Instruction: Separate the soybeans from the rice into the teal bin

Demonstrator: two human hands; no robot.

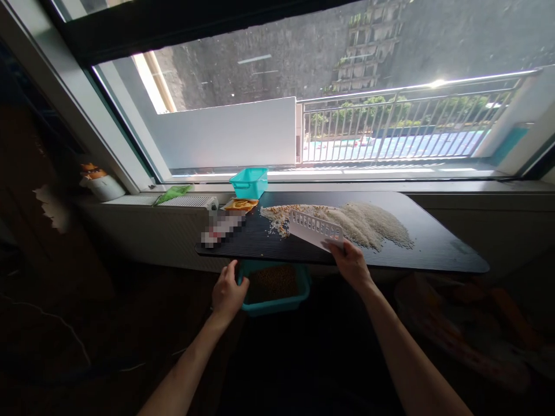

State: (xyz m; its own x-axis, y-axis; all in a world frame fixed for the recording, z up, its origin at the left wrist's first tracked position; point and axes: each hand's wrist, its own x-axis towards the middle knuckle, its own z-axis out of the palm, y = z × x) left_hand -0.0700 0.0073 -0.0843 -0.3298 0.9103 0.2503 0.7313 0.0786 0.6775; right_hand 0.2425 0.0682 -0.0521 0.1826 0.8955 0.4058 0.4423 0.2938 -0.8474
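My right hand (pixel 351 263) grips one end of a white plastic strip with a row of slots (pixel 314 230), tilted over the dark board. Behind and beside the strip lies a long heap of white rice (pixel 377 222). Yellow kernels (pixel 281 215) are mixed into its left part. Below the board's front edge, my left hand (pixel 229 289) is curled at the left rim of a teal plastic basin (pixel 299 300). Inside the basin is a layer of yellowish-brown kernels (pixel 277 280), partly in shadow. The fingertips at the rim are dim.
On the black board (pixel 433 251), a blurred packet (pixel 221 228) lies at the left beside a yellow-orange packet (pixel 240 204). An upright teal container (pixel 250 182) stands by the window. A radiator (pixel 165 231) with a green cloth (pixel 174 193) is at left.
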